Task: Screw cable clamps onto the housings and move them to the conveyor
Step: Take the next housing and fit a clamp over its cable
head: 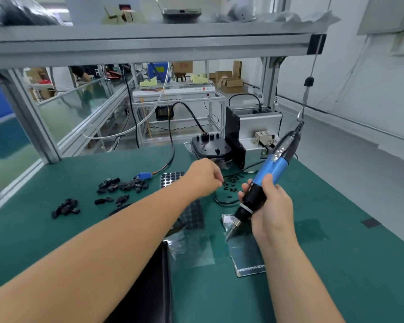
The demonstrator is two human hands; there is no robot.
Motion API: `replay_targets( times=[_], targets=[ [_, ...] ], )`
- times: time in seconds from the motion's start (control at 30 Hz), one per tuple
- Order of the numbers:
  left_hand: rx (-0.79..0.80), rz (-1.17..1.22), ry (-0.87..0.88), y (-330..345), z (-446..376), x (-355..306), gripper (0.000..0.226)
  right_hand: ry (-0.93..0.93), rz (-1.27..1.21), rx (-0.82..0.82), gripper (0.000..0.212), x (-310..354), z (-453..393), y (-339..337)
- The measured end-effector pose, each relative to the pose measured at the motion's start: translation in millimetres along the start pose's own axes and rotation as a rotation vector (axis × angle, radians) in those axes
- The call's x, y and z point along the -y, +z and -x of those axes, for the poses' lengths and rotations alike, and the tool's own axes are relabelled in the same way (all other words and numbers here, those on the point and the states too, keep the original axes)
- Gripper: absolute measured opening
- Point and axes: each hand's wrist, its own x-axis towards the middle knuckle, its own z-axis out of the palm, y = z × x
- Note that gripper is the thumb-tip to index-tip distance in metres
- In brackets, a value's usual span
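Note:
My left hand point(204, 177) reaches over the green mat and pinches a small black screw from a scatter of loose screws point(231, 183). My right hand point(269, 206) grips a blue and black electric screwdriver point(264, 173), tilted with its tip down over a plastic bag. A black housing point(211, 148) with a cable sits at the back of the mat. Black cable clamps point(121, 185) lie in loose piles at the left. Under my left forearm, another dark housing point(147, 287) shows at the near edge.
A sheet of round black pads point(173, 179) lies beside my left hand. A silver machine point(254, 134) stands behind the housing. The conveyor point(9, 141) runs along the left behind a metal frame. A hanging cord point(309, 87) holds the screwdriver.

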Motion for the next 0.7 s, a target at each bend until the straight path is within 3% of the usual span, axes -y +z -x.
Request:
replay_targets(
  times=[0.17, 0.27, 0.4, 0.53, 0.6, 0.7],
  targets=[
    [0.138, -0.342, 0.177, 23, -11, -16, 0.019, -0.030, 0.010, -0.038, 0.017, 1, -1, -3],
    [0.115, -0.572, 0.233, 34, -14, -27, 0.023, -0.032, 0.010, -0.052, 0.018, 1, -2, -4],
    [0.110, -0.602, 0.191, 40, -11, -35, 0.033, -0.008, -0.036, -0.035, 0.018, 2, -2, -4],
    [0.028, -0.315, 0.099, 9, -2, -28, 0.015, 0.060, -0.117, 0.044, 0.020, 7, 2, -6],
    [0.024, -0.057, 0.034, -20, 16, -14, 0.022, 0.090, -0.177, 0.074, 0.020, 11, 6, -5],
    [-0.049, 0.474, -0.096, -50, 63, 10, 0.010, 0.132, -0.290, 0.163, 0.024, 14, 15, 5]
  ],
)
